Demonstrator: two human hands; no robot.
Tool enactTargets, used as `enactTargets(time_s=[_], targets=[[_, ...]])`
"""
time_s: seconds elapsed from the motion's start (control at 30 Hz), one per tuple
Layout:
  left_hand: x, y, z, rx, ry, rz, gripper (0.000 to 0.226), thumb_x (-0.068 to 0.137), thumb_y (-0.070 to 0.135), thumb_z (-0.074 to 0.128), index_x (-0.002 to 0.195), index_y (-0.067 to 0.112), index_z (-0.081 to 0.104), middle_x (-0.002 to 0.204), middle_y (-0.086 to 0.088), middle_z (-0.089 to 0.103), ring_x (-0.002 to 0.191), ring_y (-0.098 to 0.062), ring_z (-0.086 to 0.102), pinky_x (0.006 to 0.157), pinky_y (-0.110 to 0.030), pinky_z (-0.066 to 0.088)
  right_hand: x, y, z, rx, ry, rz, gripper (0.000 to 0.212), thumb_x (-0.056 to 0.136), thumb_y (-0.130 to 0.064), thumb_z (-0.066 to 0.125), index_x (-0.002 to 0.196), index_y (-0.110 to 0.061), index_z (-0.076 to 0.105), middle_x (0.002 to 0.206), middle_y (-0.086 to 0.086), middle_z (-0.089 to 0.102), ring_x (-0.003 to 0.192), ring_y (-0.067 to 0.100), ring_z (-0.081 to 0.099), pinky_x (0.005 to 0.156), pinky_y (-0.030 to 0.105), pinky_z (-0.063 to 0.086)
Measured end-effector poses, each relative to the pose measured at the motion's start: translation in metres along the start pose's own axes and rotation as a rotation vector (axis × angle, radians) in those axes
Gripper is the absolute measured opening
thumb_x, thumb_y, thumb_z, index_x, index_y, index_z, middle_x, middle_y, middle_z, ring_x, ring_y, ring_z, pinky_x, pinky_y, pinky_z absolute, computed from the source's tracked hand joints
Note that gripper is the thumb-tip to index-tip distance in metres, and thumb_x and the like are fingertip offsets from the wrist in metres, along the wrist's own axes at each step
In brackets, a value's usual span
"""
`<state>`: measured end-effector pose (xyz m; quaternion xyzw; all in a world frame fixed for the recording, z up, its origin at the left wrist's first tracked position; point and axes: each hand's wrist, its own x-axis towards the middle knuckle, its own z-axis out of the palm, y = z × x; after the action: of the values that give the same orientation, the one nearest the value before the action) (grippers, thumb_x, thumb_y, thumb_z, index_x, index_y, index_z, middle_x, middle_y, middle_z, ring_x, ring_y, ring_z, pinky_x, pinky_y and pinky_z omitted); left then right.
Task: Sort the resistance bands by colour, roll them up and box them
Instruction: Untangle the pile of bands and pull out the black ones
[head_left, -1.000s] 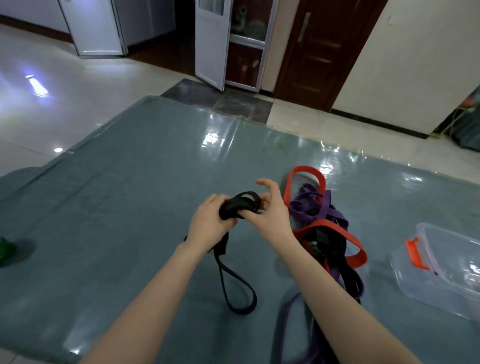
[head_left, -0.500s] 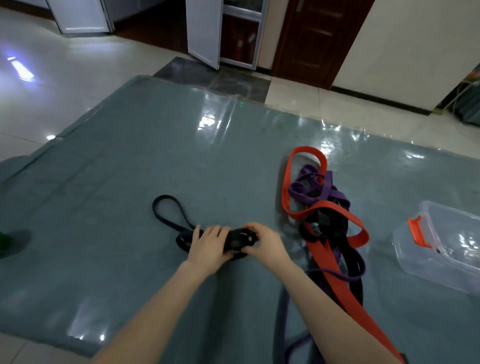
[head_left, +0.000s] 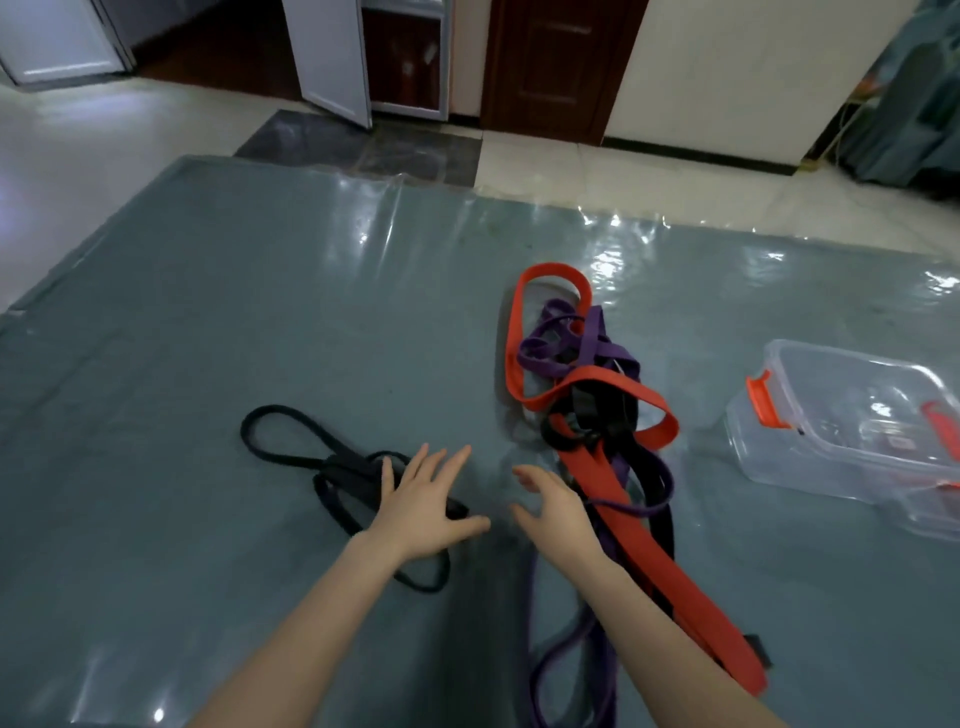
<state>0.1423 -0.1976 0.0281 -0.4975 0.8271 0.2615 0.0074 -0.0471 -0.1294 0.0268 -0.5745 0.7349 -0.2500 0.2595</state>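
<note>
Resting flat with fingers spread, the left hand (head_left: 423, 506) covers the black band (head_left: 332, 470); the right hand (head_left: 553, 512) hovers, loosely spread, holding nothing; no writing reads.

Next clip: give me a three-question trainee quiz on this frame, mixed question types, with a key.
1. True or false: the left hand grips a rolled black band.
2. Which colours are in the tangled pile? A) red, purple, black B) green, yellow, blue C) white only
3. Fill in: the clear box with orange latches lies to the ___ of the pile, on the person's own side.

Key
1. False: the fingers are spread, and the band lies loose and unrolled on the mat under and beside the hand.
2. A.
3. Right. The right hand is open too, holding nothing.
</note>
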Motion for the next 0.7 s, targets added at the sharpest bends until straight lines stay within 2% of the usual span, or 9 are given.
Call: enactTargets(time_s=[0.07,0.13,0.2,0.27,0.37,0.43,0.53,0.6,0.7], targets=[[0.009,0.023,-0.002,-0.019,0.122,0.045,0.079,0.087,0.066,0.047,0.152,0.034,0.016,0.154,-0.001,0.033,0.148,-0.020,0.015,0.118,-0.053,-0.001,-0.004,0.011,-0.017,0.037,0.069,0.014,0.039,0.084,-0.009,0.067,0.122,-0.013,0.061,0.115,0.002,0.062,0.111,0.019,0.060,0.096,0.026,0.045],[0.020,0.048,0.001,-0.145,0.234,0.052,0.062,0.093,0.051,0.051,0.146,0.026,0.033,0.140,-0.003,0.051,0.135,-0.022,0.040,0.117,-0.046,0.016,-0.007,0.025,-0.035,0.069,0.134,0.040,0.037,0.084,-0.010,0.067,0.121,-0.014,0.062,0.113,-0.002,0.060,0.109,0.017,0.060,0.094,0.026,0.047],[0.033,0.071,0.006,-0.399,0.250,0.023,0.050,0.092,0.039,0.058,0.137,0.020,0.046,0.125,-0.002,0.060,0.120,-0.021,0.053,0.105,-0.029,0.033,-0.008,0.039,-0.052,0.079,0.195,0.086,0.039,0.085,-0.011,0.066,0.123,-0.016,0.061,0.116,-0.004,0.058,0.111,0.015,0.058,0.094,0.022,0.043],[0.048,0.094,0.011,-0.581,0.216,-0.037,0.048,0.090,0.033,0.065,0.133,0.018,0.050,0.120,-0.004,0.061,0.117,-0.021,0.056,0.094,-0.022,0.036,-0.004,0.053,-0.066,0.051,0.282,0.126,0.043,0.085,-0.015,0.066,0.127,-0.018,0.058,0.123,-0.003,0.057,0.117,0.016,0.052,0.097,0.025,0.041],[0.072,0.124,0.017,-0.668,0.178,-0.095,0.062,0.087,0.032,0.068,0.141,0.018,0.041,0.135,-0.010,0.048,0.129,-0.024,0.045,0.100,-0.020,0.028,0.008,0.073,-0.083,0.027,0.369,0.166,0.054,0.082,-0.017,0.066,0.134,-0.012,0.051,0.129,0.006,0.055,0.123,0.024,0.048,0.104,0.033,0.039],[0.089,0.139,0.018,-0.726,0.132,-0.143,0.069,0.087,0.034,0.068,0.146,0.021,0.035,0.140,-0.010,0.039,0.133,-0.022,0.038,0.102,-0.019,0.024,0.020,0.082,-0.091,0.006,0.274,0.209,0.065,0.083,-0.022,0.067,0.142,-0.009,0.043,0.137,0.009,0.051,0.128,0.027,0.044,0.107,0.036,0.037],[0.113,0.152,0.024,-0.801,0.153,-0.211,0.064,0.083,0.038,0.071,0.139,0.022,0.043,0.136,-0.009,0.050,0.124,-0.021,0.049,0.109,-0.031,0.037,0.038,0.084,-0.094,-0.009,0.096,0.208,0.074,0.081,-0.031,0.067,0.146,-0.015,0.037,0.140,0.004,0.051,0.128,0.026,0.047,0.105,0.040,0.041],[0.124,0.156,0.026,-0.841,0.180,-0.286,0.057,0.084,0.040,0.069,0.133,0.021,0.048,0.124,-0.009,0.060,0.112,-0.020,0.057,0.101,-0.035,0.045,0.046,0.081,-0.094,0.033,0.054,0.182,0.067,0.080,-0.025,0.067,0.142,-0.019,0.043,0.135,0.002,0.056,0.122,0.023,0.053,0.103,0.039,0.044],[0.133,0.159,0.026,-0.968,0.172,-0.380,0.044,0.086,0.044,0.065,0.122,0.020,0.058,0.115,-0.004,0.065,0.104,-0.019,0.062,0.093,-0.035,0.050,0.047,0.075,-0.098,0.178,0.090,0.152,0.055,0.080,-0.005,0.065,0.132,-0.019,0.055,0.117,-0.003,0.063,0.104,0.009,0.059,0.097,0.029,0.047]])
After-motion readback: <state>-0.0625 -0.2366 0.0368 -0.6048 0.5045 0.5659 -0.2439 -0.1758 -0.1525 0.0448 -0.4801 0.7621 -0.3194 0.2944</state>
